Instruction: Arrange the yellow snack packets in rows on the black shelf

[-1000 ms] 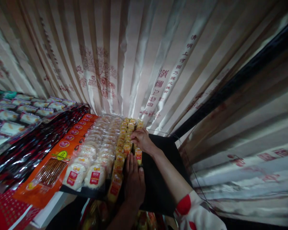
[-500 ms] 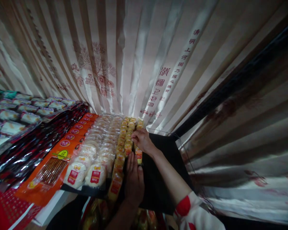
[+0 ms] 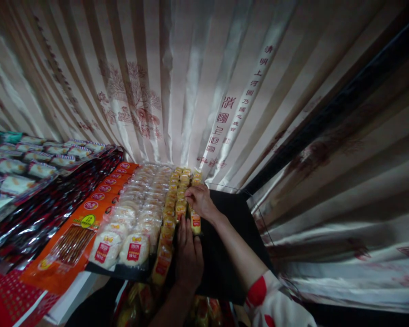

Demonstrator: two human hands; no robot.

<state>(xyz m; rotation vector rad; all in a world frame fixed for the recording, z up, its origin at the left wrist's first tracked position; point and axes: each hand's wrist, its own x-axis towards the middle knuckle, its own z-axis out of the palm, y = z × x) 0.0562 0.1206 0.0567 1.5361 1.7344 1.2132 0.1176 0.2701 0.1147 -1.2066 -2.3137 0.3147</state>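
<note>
Where the curtain (image 3: 187, 86) backs the black worktop (image 3: 221, 268), overlapping rows run front to back, presumably to save space and show labels. Orange packs (image 3: 92, 205) lie left of the crackers (image 3: 134, 252); the yellow packets (image 3: 169, 222) stand in three rows right of these. The left hand (image 3: 190, 259) is flat, fingers extended, gripping nothing; its fingertips meet the middle row's near end, probably as a stop. The right hand (image 3: 200, 200) is curled over the right row, fingertips nearly together; whether it grips a packet cannot be told.

Two hands (image 3: 190, 264), three rows of yellow packets (image 3: 162, 263), two rows of white crackers (image 3: 134, 249) and one row of orange packets (image 3: 91, 205) are counted.
</note>
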